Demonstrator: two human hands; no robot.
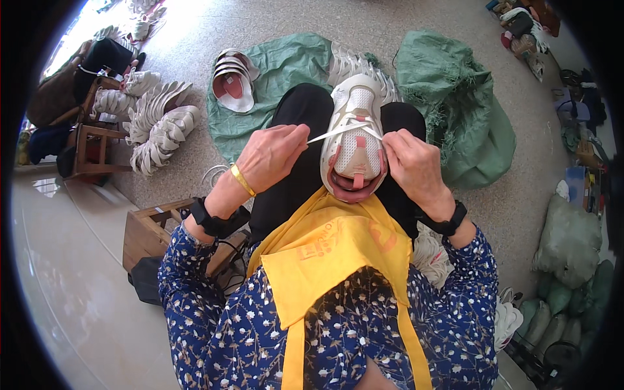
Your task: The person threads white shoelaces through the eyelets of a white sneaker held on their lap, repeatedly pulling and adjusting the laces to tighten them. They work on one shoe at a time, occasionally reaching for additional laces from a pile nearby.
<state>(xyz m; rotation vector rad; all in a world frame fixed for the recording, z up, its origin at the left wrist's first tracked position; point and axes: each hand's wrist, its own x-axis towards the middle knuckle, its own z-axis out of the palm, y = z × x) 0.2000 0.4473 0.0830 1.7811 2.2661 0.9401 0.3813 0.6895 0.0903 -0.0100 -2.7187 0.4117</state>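
Note:
A white and pink sneaker (354,146) rests between my knees, its toe pointing away and its pink-lined opening toward me. White shoelace (330,134) crosses over the tongue, with both ends drawn out sideways. My left hand (273,153), a yellow bracelet at its wrist, pinches one lace end and holds it taut to the left. On the shoe's right side, my right hand (414,162) is closed on the other lace end, close against the upper; its fingertips are partly hidden.
Stacked shoe uppers (235,88) lie on a green woven sheet (279,62) ahead. A crumpled green sack (448,104) sits to the right. More white uppers (162,130) stand at the left, near a wooden stool (146,237). Full sacks (569,237) line the right side.

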